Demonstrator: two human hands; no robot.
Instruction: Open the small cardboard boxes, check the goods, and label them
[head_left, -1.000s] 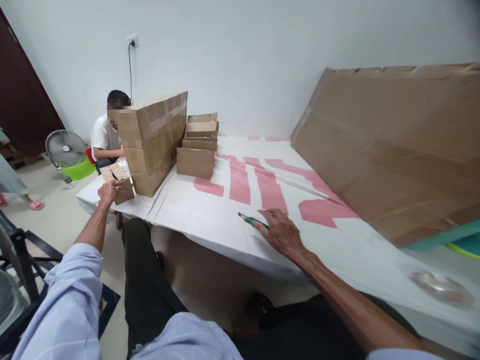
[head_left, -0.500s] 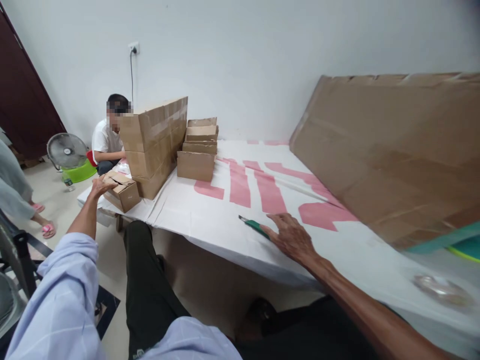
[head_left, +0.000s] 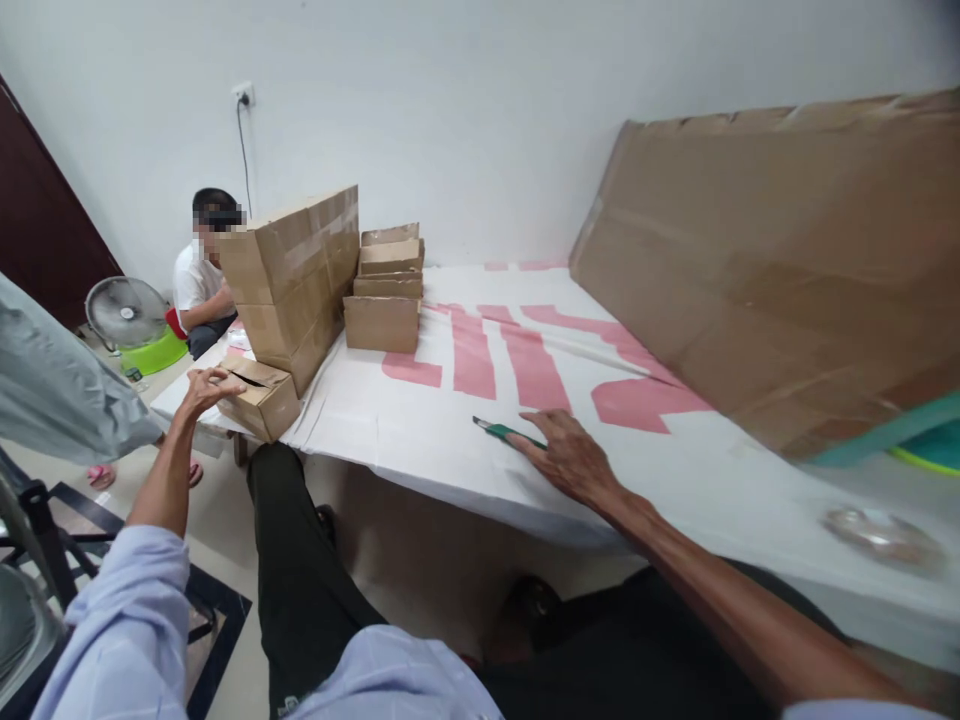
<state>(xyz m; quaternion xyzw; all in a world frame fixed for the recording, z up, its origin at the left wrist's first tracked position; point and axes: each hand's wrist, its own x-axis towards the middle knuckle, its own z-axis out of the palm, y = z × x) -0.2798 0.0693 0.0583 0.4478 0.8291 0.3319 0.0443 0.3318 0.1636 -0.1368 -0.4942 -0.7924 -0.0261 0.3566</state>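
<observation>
My left hand (head_left: 202, 392) grips the far left side of a small cardboard box (head_left: 271, 408), its fingers over the top edge. A dark gap shows between the box's top flaps. The box sits at the table's near left edge, in front of a stack of taped cartons (head_left: 296, 270). My right hand (head_left: 574, 455) is low over the white sheet, thumb across the handle of a green utility knife (head_left: 495, 430). The knife's blade end points left, and the hand's underside is hidden.
Several open small boxes (head_left: 384, 322) stand right of the stack. A large cardboard carton (head_left: 772, 270) leans at the right, with a roll of tape (head_left: 881, 535) near it. A seated person (head_left: 199, 285) is behind the stack; a fan (head_left: 127, 310) stands at left.
My left hand and the small box have shifted right and nearer to me. The right thumb has slid farther along the knife. Another person at the left has come closer.
</observation>
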